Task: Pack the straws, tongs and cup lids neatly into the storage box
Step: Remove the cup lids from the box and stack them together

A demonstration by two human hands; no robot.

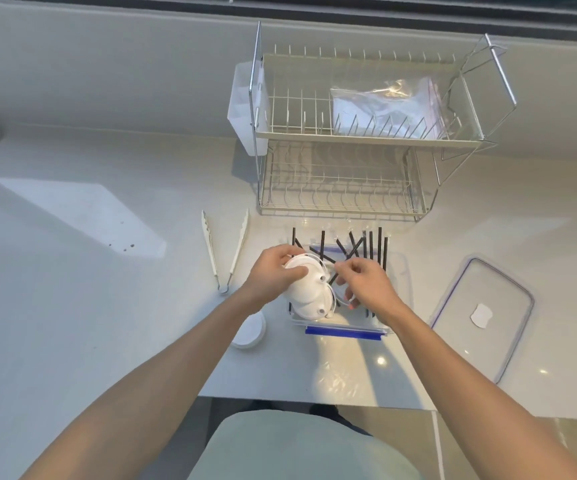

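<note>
Two white cup lids (309, 289) sit overlapped at the left end of the clear storage box (405, 282), which stands near the front edge of the worktop (72, 306). The left hand (275, 271) holds the upper lid, thumb pressed on its top. The right hand (366, 282) works inside the box, fingers pinched on what looks like a thin clear lid or a straw; I cannot tell which. Black straws (372, 245) lie crossed and uneven, their tips poking over the box's far wall. To do this well, square the straws flat along the bottom first, then nest the lids concentrically on top. The tongs (224, 251) lie outside, just left of the box; another lid (249, 332) waits at its front-left; the box cover (488, 317) rests to the right.
</note>
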